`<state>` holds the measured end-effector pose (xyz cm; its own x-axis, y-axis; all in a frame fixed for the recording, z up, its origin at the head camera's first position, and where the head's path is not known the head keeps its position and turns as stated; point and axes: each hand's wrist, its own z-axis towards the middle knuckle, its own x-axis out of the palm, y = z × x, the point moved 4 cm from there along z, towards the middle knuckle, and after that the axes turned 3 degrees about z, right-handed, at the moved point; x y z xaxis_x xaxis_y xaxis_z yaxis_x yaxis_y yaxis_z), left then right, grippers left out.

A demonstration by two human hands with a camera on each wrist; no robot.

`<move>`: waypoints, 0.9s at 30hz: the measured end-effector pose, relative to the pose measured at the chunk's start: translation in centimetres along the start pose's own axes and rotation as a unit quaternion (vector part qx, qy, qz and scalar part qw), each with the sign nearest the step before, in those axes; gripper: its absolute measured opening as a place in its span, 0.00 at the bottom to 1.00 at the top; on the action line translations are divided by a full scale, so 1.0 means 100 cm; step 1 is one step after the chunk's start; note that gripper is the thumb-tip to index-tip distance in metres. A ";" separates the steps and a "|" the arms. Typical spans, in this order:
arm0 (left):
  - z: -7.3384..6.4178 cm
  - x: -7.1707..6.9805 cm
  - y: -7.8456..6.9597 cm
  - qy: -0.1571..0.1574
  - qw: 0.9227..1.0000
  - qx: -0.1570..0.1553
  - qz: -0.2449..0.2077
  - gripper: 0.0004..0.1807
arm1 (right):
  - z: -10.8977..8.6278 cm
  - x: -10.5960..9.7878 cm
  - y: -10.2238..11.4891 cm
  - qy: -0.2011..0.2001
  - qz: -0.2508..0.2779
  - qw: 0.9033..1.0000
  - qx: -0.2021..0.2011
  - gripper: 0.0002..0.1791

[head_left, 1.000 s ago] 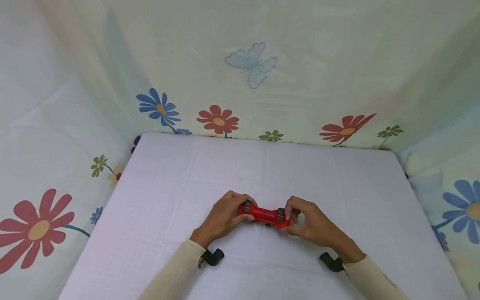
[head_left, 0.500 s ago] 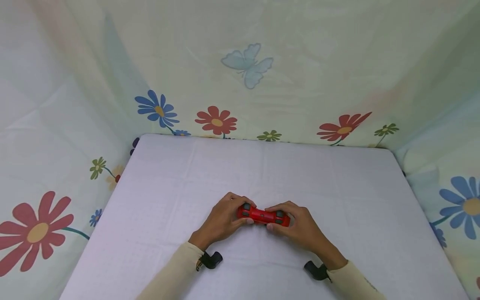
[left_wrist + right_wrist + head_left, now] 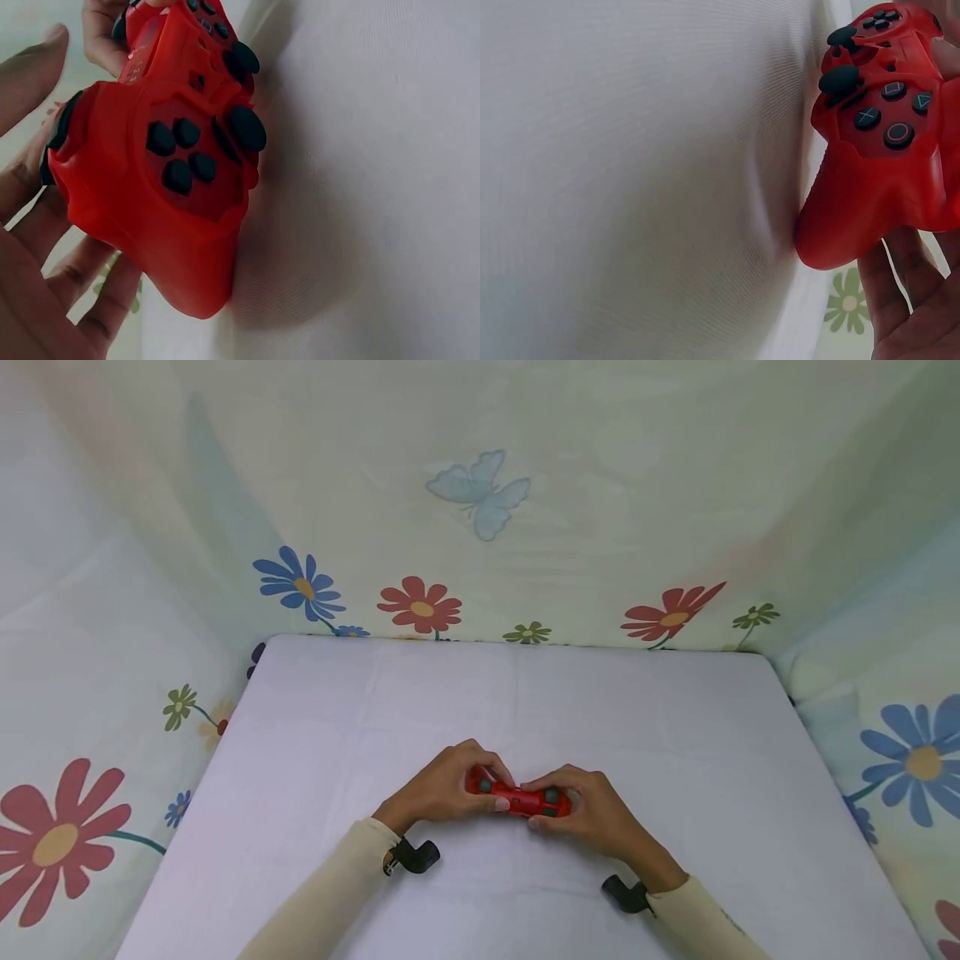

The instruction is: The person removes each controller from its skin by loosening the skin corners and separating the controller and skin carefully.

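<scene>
A red game controller (image 3: pixel 519 801) with dark buttons stands on edge at the white cloth, its shoulder buttons facing up in the head view. My left hand (image 3: pixel 450 787) holds its left end, thumb in front and index finger behind. Around the other end, my right hand (image 3: pixel 596 814) pinches with thumb and index finger near the middle. In the left wrist view the controller (image 3: pixel 199 232) shows its direction buttons and black thumbsticks, with left fingers behind it. The right wrist view shows the controller's (image 3: pixel 877 180) symbol buttons, and right fingers (image 3: pixel 907 277) below the body.
The table (image 3: pixel 600 702) wears a white cloth. Pale curtains with flowers and a butterfly (image 3: pixel 480 493) enclose it at the back and both sides. Black wrist cameras (image 3: pixel 416 857) hang from both sleeves close over the cloth.
My right hand has shifted left from the controller's right end toward its middle. The left fingertips have also slid inward a little. The head view has drifted slightly.
</scene>
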<state>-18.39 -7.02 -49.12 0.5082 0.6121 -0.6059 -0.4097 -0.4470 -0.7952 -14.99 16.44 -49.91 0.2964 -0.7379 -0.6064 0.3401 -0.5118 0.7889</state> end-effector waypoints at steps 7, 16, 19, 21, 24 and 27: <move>0.007 -0.002 -0.001 -0.018 1.000 0.017 0.008 0.07 | 0.000 0.001 0.000 -0.001 0.000 1.000 -0.017 0.25; 0.016 -0.005 0.006 0.018 0.999 0.014 0.043 0.10 | -0.002 0.001 0.001 -0.001 -0.002 1.000 -0.021 0.24; 0.018 -0.008 0.004 0.041 0.998 0.008 0.056 0.12 | -0.002 0.001 0.001 -0.001 -0.004 1.000 -0.026 0.24; 0.019 -0.010 0.003 0.051 0.996 0.005 0.068 0.14 | -0.002 0.001 0.001 -0.001 -0.005 1.000 -0.028 0.24; 0.021 -0.012 0.001 0.061 0.993 0.006 0.103 0.16 | -0.001 0.000 0.001 0.001 -0.008 1.000 -0.030 0.24; 0.025 -0.015 -0.004 0.067 0.985 0.022 0.160 0.17 | -0.001 -0.001 0.002 0.002 -0.012 0.999 -0.031 0.24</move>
<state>-20.83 -6.12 -47.85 0.4421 0.3522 -0.8249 -0.5962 -0.5718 -0.5636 -14.86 16.51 -49.70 0.2902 -0.7244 -0.6253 0.4022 -0.5005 0.7666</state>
